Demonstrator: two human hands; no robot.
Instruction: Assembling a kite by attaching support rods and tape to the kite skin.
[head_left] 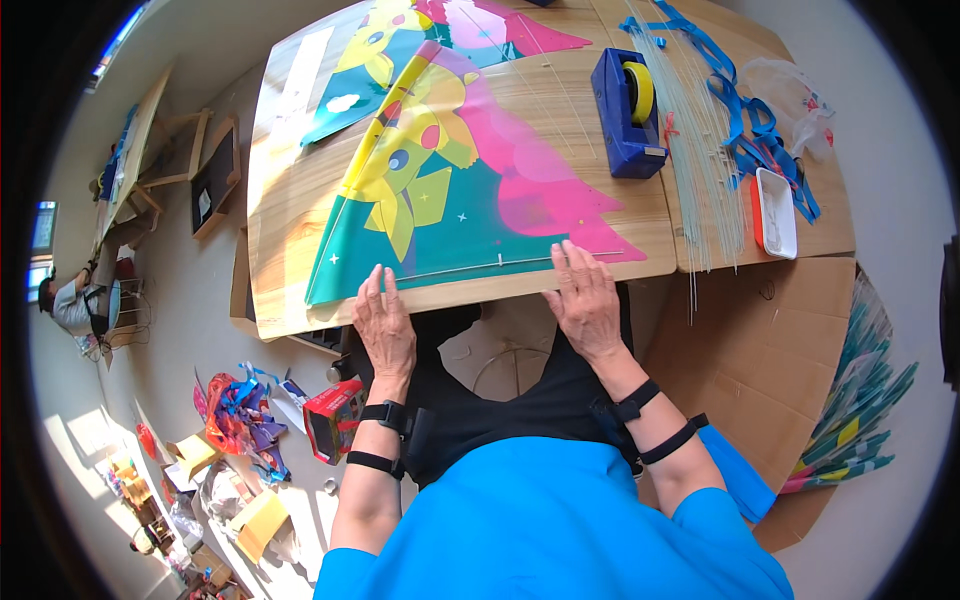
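Note:
A triangular kite sail of thin sheet lies on the wooden table, printed green, pink and yellow with a cartoon figure. Along its near edge runs a thin pale rod, with a small white piece near its middle. My left hand rests at the near edge toward the sail's left corner, fingers stretched out. Farther right, my right hand has its fingers extended, the tips at the rod and the pink part. Neither hand is closed around anything. Beyond this sail lies a second similar kite sail.
A blue tape dispenser with yellow tape stands right of the sail. Past it lie many thin clear rods, blue ribbon and a red-and-white tray. A cardboard box stands below the table's right side. A person sits far left.

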